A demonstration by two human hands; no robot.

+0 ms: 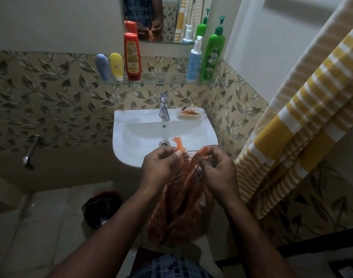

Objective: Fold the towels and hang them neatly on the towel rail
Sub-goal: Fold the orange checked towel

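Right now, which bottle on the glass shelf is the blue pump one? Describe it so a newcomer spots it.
Above the white sink runs a glass shelf. At its right end two pump bottles stand side by side. The blue pump bottle is the shorter, pale-blue one with a white pump, left of the tall green bottle.

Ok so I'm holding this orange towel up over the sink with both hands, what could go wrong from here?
The orange towel is bunched, and your left hand pinches only a fringed corner, so that grip could slip. Its lower end hangs near the floor beside the black-lined bin and may drag. Lifted forward, the towel could dip into the sink, which may be wet, or catch the tap.
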